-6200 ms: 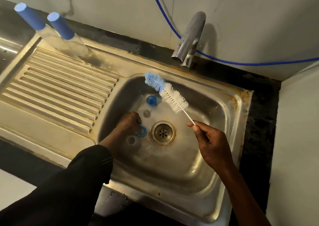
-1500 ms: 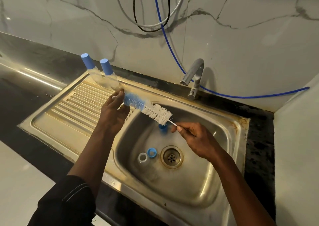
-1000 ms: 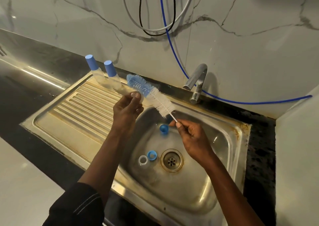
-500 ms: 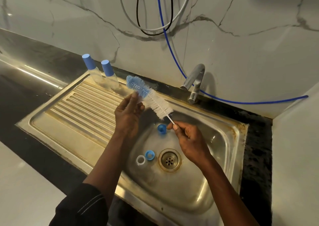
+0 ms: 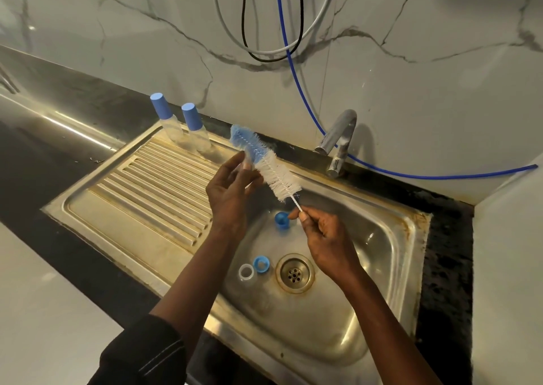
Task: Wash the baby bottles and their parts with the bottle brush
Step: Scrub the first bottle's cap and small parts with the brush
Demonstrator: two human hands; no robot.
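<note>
Up from the basin floor comes the left hand (image 5: 232,190), now raised at the brush rather than down by the drain (image 5: 294,272) as it was six seconds back. Nearest in the sink (image 5: 423,237), a clear ring (image 5: 246,271) and a blue ring (image 5: 261,264) lie side by side just left of the drain, with a blue cap (image 5: 282,218) farther back. The right hand (image 5: 326,237) pinches the thin white stem of the bottle brush (image 5: 273,170), which slants up and left over the basin. Left fingers (image 5: 235,164), loosely curled, touch the bristles where white meets blue; whether they hold anything, I cannot tell. Beyond, a left bottle (image 5: 167,117) and a right bottle (image 5: 195,126), both blue-capped, stand together at the drainboard's (image 5: 132,202) back edge, with the tap (image 5: 338,138) off to the right.
</note>
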